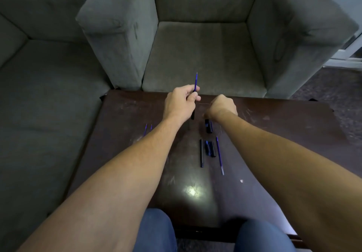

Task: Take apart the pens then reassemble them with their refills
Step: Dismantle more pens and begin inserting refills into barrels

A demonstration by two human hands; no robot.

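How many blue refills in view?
4: one held in the left hand with its tip up, two beside the left forearm, one on the table right of the black parts. More may be hidden.

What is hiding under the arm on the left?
Two blue refills poke out from under the left forearm on the dark table. Only their tips show; the arm covers the rest.

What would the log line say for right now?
left hand: holds pen | right hand: fisted over table, contents hidden | loose: barrel, refill
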